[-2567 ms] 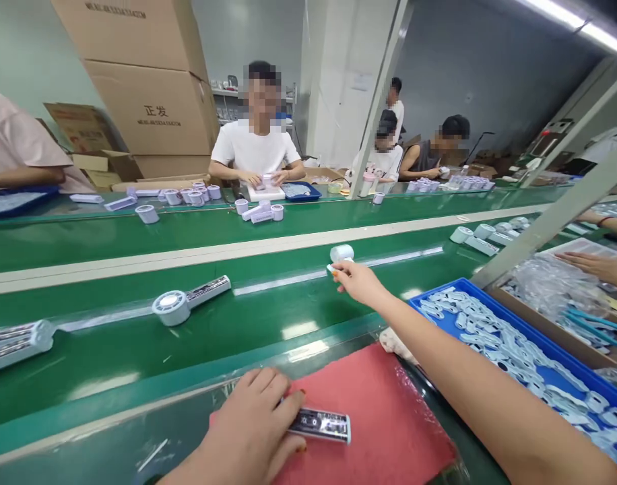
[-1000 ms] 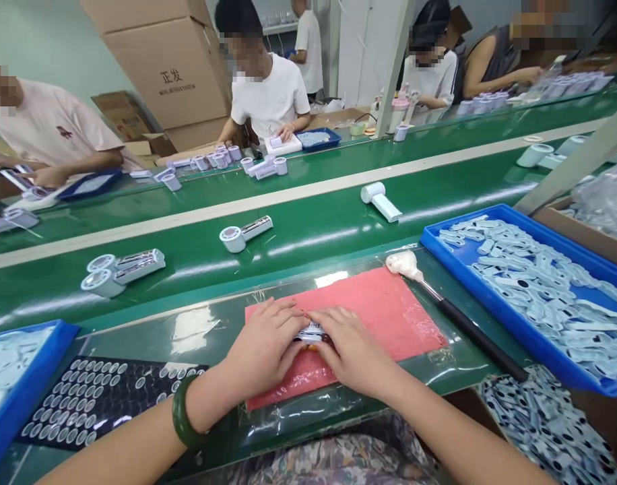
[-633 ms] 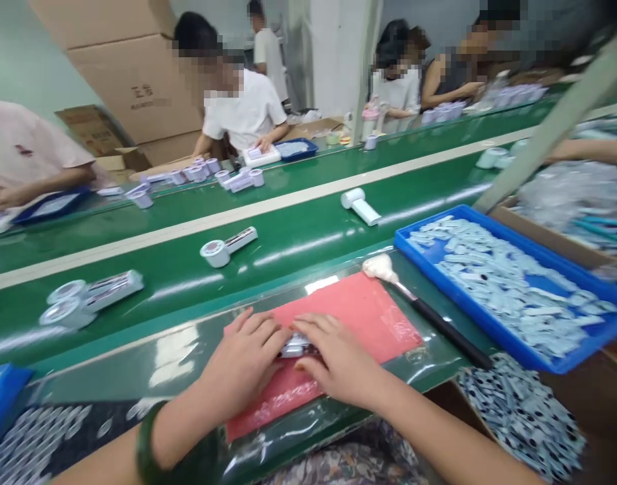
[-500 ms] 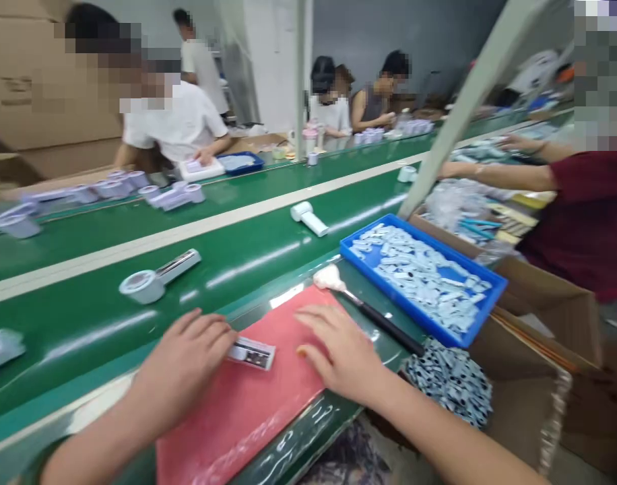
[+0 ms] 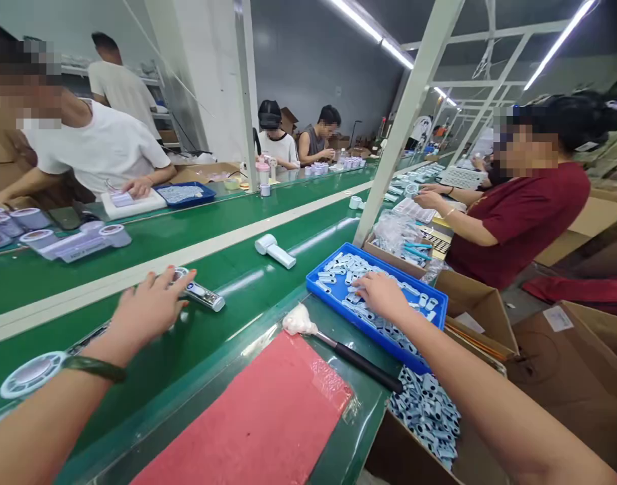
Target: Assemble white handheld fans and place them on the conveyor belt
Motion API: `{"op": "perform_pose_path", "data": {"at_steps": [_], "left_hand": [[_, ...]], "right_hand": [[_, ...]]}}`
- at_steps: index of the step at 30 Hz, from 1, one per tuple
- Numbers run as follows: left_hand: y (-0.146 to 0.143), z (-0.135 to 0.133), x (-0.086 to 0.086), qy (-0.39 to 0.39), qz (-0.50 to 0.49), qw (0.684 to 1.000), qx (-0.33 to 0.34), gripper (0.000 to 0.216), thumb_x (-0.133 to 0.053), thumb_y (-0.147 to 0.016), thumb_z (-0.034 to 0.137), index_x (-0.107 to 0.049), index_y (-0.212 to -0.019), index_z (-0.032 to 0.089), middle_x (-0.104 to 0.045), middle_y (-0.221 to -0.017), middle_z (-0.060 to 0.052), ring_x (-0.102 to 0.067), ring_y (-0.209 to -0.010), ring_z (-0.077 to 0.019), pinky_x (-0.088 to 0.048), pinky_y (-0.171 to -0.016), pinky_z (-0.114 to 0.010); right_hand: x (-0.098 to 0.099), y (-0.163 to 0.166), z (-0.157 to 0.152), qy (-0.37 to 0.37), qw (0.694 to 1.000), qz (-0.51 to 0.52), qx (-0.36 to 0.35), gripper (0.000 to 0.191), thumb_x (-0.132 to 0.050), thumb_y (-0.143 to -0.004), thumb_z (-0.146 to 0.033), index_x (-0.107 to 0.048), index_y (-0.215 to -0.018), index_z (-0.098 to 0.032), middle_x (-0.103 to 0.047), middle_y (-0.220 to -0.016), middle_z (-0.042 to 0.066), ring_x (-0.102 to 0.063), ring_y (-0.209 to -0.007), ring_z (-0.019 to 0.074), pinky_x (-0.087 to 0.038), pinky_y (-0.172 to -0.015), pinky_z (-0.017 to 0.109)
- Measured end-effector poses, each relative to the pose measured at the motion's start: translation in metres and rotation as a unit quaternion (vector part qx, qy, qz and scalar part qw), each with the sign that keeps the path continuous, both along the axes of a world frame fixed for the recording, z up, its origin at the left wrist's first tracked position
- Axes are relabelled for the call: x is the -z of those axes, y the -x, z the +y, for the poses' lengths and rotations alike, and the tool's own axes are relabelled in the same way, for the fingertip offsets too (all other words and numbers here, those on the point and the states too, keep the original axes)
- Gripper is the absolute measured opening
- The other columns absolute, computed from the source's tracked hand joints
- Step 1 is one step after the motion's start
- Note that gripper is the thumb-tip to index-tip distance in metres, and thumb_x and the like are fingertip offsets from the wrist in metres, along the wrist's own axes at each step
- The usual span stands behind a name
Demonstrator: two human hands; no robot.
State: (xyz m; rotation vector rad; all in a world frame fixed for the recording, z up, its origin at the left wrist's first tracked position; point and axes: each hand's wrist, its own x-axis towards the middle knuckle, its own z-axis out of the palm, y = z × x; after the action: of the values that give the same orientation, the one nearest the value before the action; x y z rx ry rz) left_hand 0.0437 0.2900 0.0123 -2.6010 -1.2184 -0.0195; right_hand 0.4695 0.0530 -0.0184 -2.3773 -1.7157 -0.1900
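Green conveyor belt [image 5: 268,283] runs across our bench, with co-workers seated along its far side and one in a dark red shirt [image 5: 521,215] to our right. Starting at the left of the belt, a round fan head [image 5: 30,372] lies by our wrist. Our left hand [image 5: 149,306] reaches onto the belt with fingers spread and laid over a small handheld fan [image 5: 200,294], whose silver handle sticks out to the right; we judge it is touched rather than gripped. Past it on the belt lies a white fan body [image 5: 275,250]. Just near of the belt, the red mat [image 5: 268,417] carries no part, with a black-handled brush [image 5: 339,343] at its far corner. Right of the belt, our right hand [image 5: 382,296] dips into the blue tray [image 5: 318,286] of pale plastic pieces, fingers curled; what they hold we cannot tell. We judge one unit is done and a fresh piece is yet to be picked.
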Motion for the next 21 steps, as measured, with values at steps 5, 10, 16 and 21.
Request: {"op": "perform_pose_path", "data": {"at_steps": [5, 10, 16, 21], "left_hand": [[0.081, -0.014, -0.016, 0.150, -0.004, 0.960, -0.235, 0.070, -0.028, -0.093, 0.064, -0.063, -0.117, 0.009, -0.060, -0.125, -0.024, -0.050, -0.120, -0.0443, -0.042, -0.091, -0.060], [0.100, -0.060, -0.024, 0.208, -0.018, 0.949, -0.236, 0.049, -0.052, -0.081, 0.061, -0.064, -0.101, 0.017, -0.069, -0.098, -0.010, -0.064, -0.083, -0.0262, -0.043, -0.065, -0.031], [0.076, -0.167, -0.024, 0.158, -0.033, 0.983, -0.086, 0.025, -0.057, -0.083, 0.039, -0.060, -0.101, 0.023, -0.060, -0.108, -0.006, -0.057, -0.101, -0.0248, -0.041, -0.071, -0.032], [0.057, -0.243, -0.012, 0.178, -0.057, 0.981, 0.047, 0.011, -0.056, -0.084, 0.026, -0.058, -0.094, 0.021, -0.058, -0.098, -0.006, -0.054, -0.091, -0.0238, -0.045, -0.073, -0.037]], "right_hand": [[-0.005, 0.030, -0.012, -0.059, 0.995, 0.066, -0.047, 0.016, -0.065, -0.091, -0.024, -0.069, -0.105, -0.021, -0.064, -0.107, 0.008, -0.060, -0.100, 0.0263, -0.047, -0.087, 0.037], [0.008, 0.134, -0.032, -0.096, 0.908, 0.371, -0.170, 0.015, -0.057, -0.090, -0.028, -0.061, -0.104, -0.024, -0.065, -0.097, 0.003, -0.062, -0.084, 0.0212, -0.051, -0.075, 0.034], [0.028, 0.208, -0.060, -0.030, 0.879, 0.393, -0.267, 0.017, -0.050, -0.095, -0.023, -0.066, -0.103, -0.024, -0.067, -0.106, 0.005, -0.063, -0.097, 0.0230, -0.050, -0.088, 0.039], [0.027, 0.190, -0.072, -0.063, 0.912, 0.327, -0.238, 0.019, -0.051, -0.095, -0.026, -0.069, -0.104, -0.024, -0.068, -0.099, 0.005, -0.063, -0.095, 0.0247, -0.051, -0.084, 0.040]]}}
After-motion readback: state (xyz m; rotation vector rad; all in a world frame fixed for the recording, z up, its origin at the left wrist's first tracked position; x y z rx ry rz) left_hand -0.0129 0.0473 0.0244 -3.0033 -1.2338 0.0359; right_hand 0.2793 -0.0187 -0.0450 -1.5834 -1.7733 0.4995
